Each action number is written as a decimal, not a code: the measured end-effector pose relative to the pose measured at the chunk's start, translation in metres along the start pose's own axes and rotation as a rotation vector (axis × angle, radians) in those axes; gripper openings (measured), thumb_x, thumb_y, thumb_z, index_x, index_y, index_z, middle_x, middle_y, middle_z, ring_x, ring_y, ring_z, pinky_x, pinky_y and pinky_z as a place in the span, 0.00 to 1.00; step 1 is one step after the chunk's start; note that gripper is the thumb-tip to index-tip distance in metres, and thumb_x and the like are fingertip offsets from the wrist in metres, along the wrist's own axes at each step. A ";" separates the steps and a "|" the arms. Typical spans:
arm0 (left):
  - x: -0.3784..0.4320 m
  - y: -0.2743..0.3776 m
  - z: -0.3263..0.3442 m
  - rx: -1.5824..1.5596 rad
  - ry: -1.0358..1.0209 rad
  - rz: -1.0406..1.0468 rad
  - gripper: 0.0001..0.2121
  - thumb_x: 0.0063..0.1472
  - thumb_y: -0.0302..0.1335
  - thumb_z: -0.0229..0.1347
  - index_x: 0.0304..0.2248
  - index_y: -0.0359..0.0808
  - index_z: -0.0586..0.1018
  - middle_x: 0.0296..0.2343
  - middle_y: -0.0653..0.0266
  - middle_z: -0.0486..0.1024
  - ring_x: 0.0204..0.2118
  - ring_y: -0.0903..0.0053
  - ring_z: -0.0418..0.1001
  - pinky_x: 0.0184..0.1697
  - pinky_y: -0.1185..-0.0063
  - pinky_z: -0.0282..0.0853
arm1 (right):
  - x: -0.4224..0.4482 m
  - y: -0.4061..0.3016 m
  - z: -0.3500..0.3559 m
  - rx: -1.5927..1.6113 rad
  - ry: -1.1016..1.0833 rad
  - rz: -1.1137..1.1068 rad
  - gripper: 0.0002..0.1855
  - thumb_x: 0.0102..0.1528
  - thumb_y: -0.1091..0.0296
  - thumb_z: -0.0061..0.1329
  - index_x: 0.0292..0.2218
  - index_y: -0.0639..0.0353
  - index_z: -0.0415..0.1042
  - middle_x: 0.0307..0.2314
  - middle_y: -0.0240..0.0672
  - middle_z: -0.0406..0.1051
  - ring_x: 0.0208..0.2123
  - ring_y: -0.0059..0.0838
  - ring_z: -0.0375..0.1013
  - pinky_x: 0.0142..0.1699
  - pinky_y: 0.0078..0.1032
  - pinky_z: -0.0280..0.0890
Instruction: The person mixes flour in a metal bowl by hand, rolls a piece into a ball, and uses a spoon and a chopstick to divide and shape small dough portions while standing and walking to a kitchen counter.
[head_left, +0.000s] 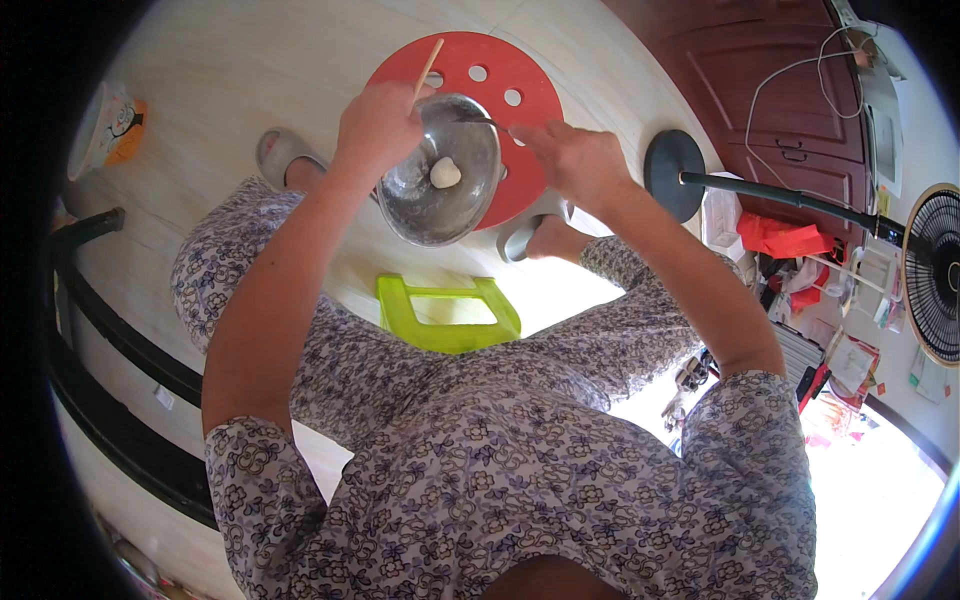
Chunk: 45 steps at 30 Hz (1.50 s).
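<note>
A metal bowl (427, 214) is tilted above a round red stool top (529, 176) with round holes. Inside it lies a small whitish lump (445, 173), perhaps dough, and pale residue smears the bowl's wall. My left hand (381, 124) grips the left rim of the bowl; a thin wooden stick (430, 66), like a chopstick, sticks up from the same hand. In my right hand (576, 161) is a thin metal utensil (486, 121). Its far end reaches into the upper part of the bowl, and its tip is hard to make out.
Between my legs stands a lime-green plastic stool (450, 341). To the right are a fan's round base (673, 176) and pole, dark red cabinets (780, 90) and a loose cable (757, 94). A black metal frame (124, 337) and a patterned bucket (112, 131) are at left.
</note>
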<state>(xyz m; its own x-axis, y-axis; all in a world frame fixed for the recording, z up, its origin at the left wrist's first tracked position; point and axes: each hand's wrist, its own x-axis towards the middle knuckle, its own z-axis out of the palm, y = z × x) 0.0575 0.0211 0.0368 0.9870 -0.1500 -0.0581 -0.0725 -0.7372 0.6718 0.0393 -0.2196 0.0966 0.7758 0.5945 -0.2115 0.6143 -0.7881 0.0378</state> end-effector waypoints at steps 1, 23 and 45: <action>0.001 0.000 0.001 -0.015 0.005 0.003 0.17 0.47 0.22 0.47 0.38 0.43 0.77 0.27 0.53 0.74 0.32 0.60 0.72 0.35 0.68 0.68 | -0.005 0.000 0.006 0.011 -0.033 -0.001 0.30 0.37 0.68 0.54 0.45 0.47 0.65 0.28 0.34 0.69 0.26 0.32 0.73 0.27 0.29 0.68; 0.004 0.001 0.006 0.052 0.007 0.104 0.20 0.43 0.19 0.48 0.39 0.42 0.77 0.24 0.58 0.73 0.28 0.63 0.72 0.30 0.70 0.67 | -0.008 -0.003 0.009 0.077 0.029 -0.022 0.41 0.27 0.66 0.60 0.47 0.50 0.63 0.26 0.35 0.69 0.24 0.35 0.72 0.25 0.31 0.66; 0.001 0.007 0.002 0.033 -0.008 0.086 0.19 0.43 0.20 0.49 0.38 0.43 0.77 0.21 0.59 0.73 0.25 0.64 0.72 0.29 0.70 0.67 | -0.015 -0.010 0.012 0.112 0.038 0.038 0.29 0.35 0.70 0.52 0.44 0.47 0.67 0.25 0.32 0.71 0.23 0.32 0.72 0.24 0.29 0.66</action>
<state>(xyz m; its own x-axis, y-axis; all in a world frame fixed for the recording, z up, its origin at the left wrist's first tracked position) 0.0579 0.0144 0.0394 0.9757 -0.2189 -0.0071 -0.1618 -0.7427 0.6497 0.0199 -0.2224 0.0878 0.8043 0.5679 -0.1751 0.5661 -0.8218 -0.0650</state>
